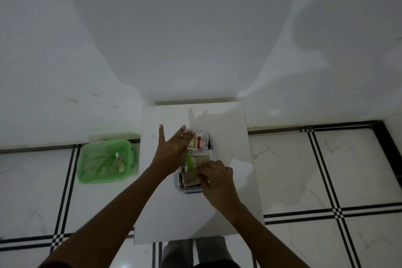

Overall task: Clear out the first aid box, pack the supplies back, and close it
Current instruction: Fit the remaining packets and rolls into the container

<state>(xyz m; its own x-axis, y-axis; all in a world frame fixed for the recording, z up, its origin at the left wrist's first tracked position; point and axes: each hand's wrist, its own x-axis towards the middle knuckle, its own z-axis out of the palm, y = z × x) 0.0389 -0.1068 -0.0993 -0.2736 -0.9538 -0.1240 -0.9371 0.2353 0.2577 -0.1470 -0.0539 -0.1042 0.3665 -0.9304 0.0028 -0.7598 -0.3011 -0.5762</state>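
Observation:
The first aid box (212,150), a shallow white tray, sits in the middle of a small white table (230,198). It holds a red-and-white sachet (201,141), a green-and-white packet (191,162) and a brown roll (190,179) at its near end. My left hand (174,148) hovers flat over the box's left side with fingers spread, holding nothing. My right hand (217,177) presses down on the brown roll at the near right of the box, fingers curled on it. Part of the contents is hidden under both hands.
A green plastic bin (106,160) lined with a bag and holding some scraps stands on the tiled floor left of the table. A white wall rises behind the table. My legs (195,250) show under the table's near edge.

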